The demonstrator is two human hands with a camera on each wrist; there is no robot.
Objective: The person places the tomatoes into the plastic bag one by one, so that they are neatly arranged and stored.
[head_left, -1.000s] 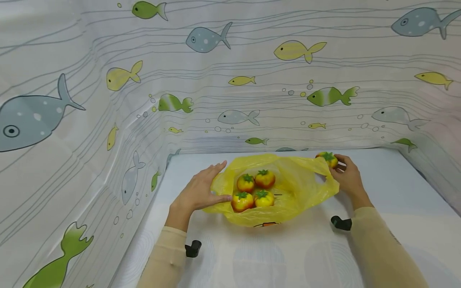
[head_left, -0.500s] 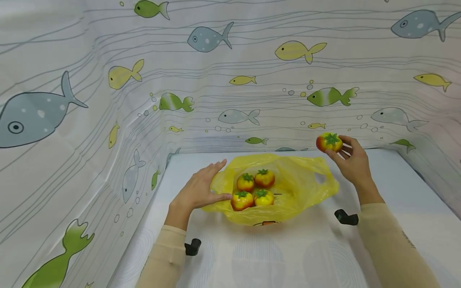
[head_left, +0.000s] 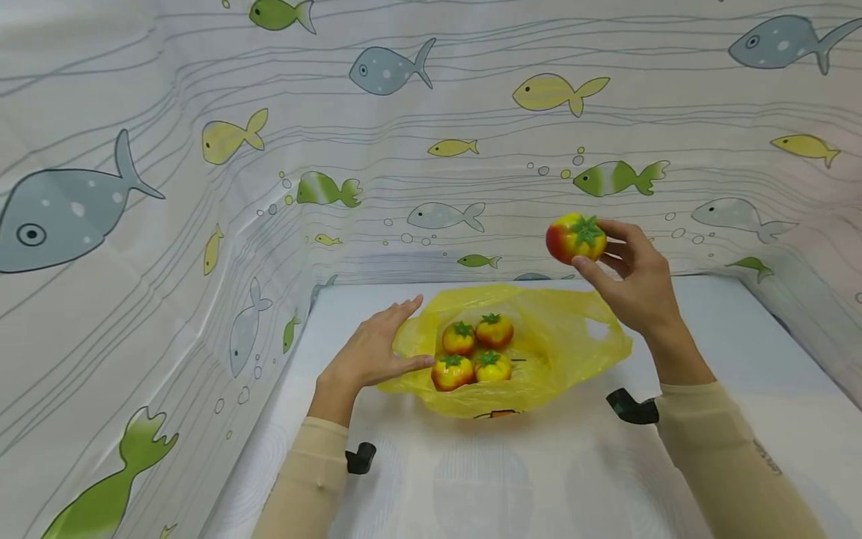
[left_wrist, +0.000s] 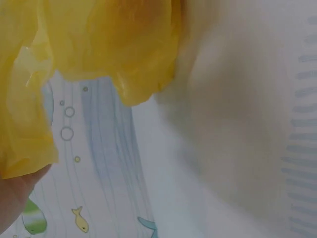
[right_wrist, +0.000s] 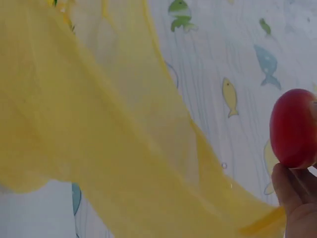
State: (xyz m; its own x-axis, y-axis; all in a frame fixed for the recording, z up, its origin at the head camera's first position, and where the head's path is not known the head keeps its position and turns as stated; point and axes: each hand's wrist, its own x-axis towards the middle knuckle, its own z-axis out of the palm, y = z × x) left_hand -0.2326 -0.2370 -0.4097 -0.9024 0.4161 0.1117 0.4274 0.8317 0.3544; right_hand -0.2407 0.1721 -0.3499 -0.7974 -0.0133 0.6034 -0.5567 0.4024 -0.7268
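Observation:
My right hand (head_left: 636, 284) pinches a yellow-and-red toy tomato (head_left: 575, 238) with a green leafy top, raised above the right end of a yellow plastic bag (head_left: 572, 329). The tomato's red underside (right_wrist: 292, 129) shows in the right wrist view, with fingertips below it. The bag lies on the table with its mouth open toward me. Several similar tomatoes (head_left: 459, 338) sit together in its left part. At the bag's left edge rests my left hand (head_left: 370, 348), fingers straight and thumb reaching over the rim beside the nearest tomato.
The white table (head_left: 485, 479) carries faint patterned shapes. Behind it and on the left stands a white sheet (head_left: 404, 172) printed with fish. A black wrist mount sticks out from each sleeve. The bag's right handle loop sags beneath my right forearm and hand.
My right hand has lifted the tomato from behind the bag's right handle, up and then leftward over the bag. The left hand and the bag have stayed nearly still.

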